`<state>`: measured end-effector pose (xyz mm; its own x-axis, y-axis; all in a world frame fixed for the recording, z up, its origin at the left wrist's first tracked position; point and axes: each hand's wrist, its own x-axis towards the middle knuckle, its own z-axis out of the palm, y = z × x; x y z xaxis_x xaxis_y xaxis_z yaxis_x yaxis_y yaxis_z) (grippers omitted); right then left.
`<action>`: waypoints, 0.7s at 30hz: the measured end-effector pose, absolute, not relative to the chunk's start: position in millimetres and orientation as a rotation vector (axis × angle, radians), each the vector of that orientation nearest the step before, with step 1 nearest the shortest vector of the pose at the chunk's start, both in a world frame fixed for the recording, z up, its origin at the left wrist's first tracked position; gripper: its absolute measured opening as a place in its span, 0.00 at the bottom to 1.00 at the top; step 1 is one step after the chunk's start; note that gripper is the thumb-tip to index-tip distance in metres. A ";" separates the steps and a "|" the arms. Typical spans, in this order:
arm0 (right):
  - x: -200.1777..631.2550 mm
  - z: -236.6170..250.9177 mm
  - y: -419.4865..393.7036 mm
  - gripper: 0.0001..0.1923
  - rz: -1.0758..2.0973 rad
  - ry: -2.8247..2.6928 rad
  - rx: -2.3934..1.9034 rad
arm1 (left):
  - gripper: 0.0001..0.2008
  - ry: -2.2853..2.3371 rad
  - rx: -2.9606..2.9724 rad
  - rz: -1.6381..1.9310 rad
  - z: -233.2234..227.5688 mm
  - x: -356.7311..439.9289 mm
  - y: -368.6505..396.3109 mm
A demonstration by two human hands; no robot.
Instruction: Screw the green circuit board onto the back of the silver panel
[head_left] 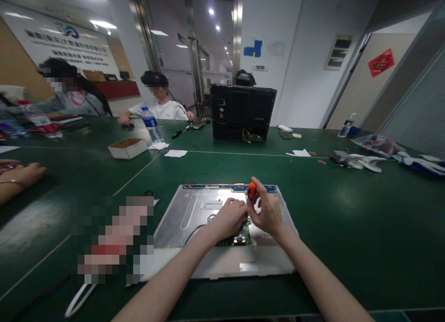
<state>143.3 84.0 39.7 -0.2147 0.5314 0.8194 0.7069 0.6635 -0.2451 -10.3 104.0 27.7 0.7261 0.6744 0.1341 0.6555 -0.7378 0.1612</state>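
Note:
A flat metal display panel (194,220) lies on the table in front of me, a narrow blue circuit strip (208,187) along its far edge. Between thumb and fingers, my right hand (269,213) grips the orange and black handle of a screwdriver (252,190), held upright over the panel; its tip is hidden. My left hand (231,217) is closed beside it, low over the panel, and whatever its fingers hold is hidden. Partly under that hand is a green circuit board (246,236) with a connector at its near edge. A dark cable curves out on its left.
A black monitor housing (243,113) stands at the back of the green table (340,234). Left are a white box (128,148), a water bottle (150,125) and a blurred-out item with a strap. White gloves (361,162) lie right. Two people sit opposite; another person's hands (21,178) rest at far left.

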 end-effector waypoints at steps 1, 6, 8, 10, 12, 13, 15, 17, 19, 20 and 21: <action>143.4 39.7 84.1 0.30 -0.224 -1.887 -0.976 | 0.07 1.096 2.824 0.278 28.1 -10.0 103.7; 143.5 39.1 85.8 0.29 -0.248 -1.870 -0.986 | 0.10 1.086 2.814 0.310 27.4 -9.4 103.7; 143.5 39.0 86.1 0.28 -0.247 -1.866 -0.995 | 0.09 1.080 2.819 0.312 26.6 -9.8 104.0; 143.4 38.9 86.1 0.28 -0.247 -1.858 -1.002 | 0.07 1.080 2.830 0.298 26.3 -10.1 103.9; 143.4 38.6 86.1 0.28 -0.249 -1.851 -1.007 | 0.06 1.085 2.836 0.290 26.3 -10.3 103.7; 143.4 38.4 86.2 0.28 -0.250 -1.850 -1.007 | 0.06 1.086 2.837 0.288 26.3 -10.4 103.5; 143.4 37.8 86.6 0.29 -0.249 -1.851 -1.011 | 0.06 1.084 2.842 0.288 26.3 -10.5 103.4; 143.5 37.3 87.0 0.29 -0.249 -1.853 -1.018 | 0.07 1.084 2.846 0.285 26.2 -10.5 103.5; 143.6 37.0 87.2 0.29 -0.248 -1.860 -1.022 | 0.07 1.089 2.840 0.286 26.1 -10.4 103.7; 143.6 36.9 87.2 0.29 -0.248 -1.862 -1.023 | 0.07 1.090 2.833 0.289 26.1 -10.3 103.8; 143.6 36.9 87.3 0.29 -0.252 -1.864 -1.022 | 0.07 1.091 2.827 0.292 26.2 -10.1 103.8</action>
